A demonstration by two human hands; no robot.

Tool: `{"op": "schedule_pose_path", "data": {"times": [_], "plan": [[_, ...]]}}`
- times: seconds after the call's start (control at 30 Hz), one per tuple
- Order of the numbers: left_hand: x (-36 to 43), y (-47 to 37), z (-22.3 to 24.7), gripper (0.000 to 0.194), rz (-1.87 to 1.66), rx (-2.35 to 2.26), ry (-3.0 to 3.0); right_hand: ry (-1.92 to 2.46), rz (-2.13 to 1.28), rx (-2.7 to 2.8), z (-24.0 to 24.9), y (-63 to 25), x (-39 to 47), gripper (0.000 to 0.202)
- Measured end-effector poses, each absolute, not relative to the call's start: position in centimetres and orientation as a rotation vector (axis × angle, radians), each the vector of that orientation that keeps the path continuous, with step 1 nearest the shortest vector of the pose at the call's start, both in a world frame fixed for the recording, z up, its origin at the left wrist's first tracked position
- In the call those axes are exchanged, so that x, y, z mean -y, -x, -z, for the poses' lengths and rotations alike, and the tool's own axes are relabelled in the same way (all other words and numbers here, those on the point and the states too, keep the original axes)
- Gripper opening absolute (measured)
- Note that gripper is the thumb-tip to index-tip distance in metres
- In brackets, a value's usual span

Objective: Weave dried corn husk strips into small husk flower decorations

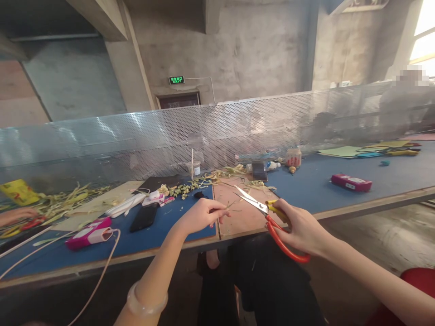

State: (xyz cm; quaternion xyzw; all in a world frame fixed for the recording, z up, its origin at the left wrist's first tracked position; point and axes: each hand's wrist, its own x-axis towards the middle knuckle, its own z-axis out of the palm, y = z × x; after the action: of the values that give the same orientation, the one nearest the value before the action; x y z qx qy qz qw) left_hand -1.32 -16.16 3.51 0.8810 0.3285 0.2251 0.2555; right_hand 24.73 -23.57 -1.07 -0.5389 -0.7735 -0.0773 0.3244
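Blue tabletop point(306, 183), left hand point(203, 214) bent inward, right hand point(302, 225) gripping scissors point(261, 206).

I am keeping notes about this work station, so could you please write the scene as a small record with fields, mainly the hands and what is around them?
left hand: seems to pinch thin green plant strands
right hand: holds steel scissors with red and yellow handles, blades apart
work surface: pinkish-tan panel beside blue tabletop
left side: flat black phone, rectangular magenta device
right side: second magenta device
other person: hand at left edge
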Motion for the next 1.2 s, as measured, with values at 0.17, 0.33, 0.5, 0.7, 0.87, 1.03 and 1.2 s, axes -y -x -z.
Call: {"op": "schedule_pose_path", "data": {"times": [0.17,0.33,0.5,0.7,0.87,1.03,1.2], "plan": [[16.2,1.2,-3.5,0.03,-0.631,-0.802,-2.295,1.384,0.128,2.086,1.0,-24.6,23.3,0.021],[16.6,0.9,-3.6,0.031,-0.622,-0.783,-2.29,1.353,0.137,2.119,0.8,-24.2,23.3,0.02],[16.7,0.9,-3.7,0.032,-0.618,-0.799,-2.305,1.353,0.128,2.128,0.7,-24.1,23.5,0.021],[16.7,0.9,-3.8,0.03,-0.601,-0.797,-2.303,1.35,0.135,2.143,0.9,-24.2,23.5,0.021],[16.7,0.9,-3.6,0.03,-0.588,-0.805,-2.319,1.329,0.142,2.147,1.1,-24.2,23.3,0.023],[16.6,1.1,-3.5,0.03,-0.598,-0.81,-2.302,1.323,0.127,2.082,1.4,-24.2,23.3,0.023],[16.4,1.0,-3.5,0.029,-0.708,-0.803,-2.157,1.505,0.132,1.887,1.9,-25.0,21.0,0.03]]}}
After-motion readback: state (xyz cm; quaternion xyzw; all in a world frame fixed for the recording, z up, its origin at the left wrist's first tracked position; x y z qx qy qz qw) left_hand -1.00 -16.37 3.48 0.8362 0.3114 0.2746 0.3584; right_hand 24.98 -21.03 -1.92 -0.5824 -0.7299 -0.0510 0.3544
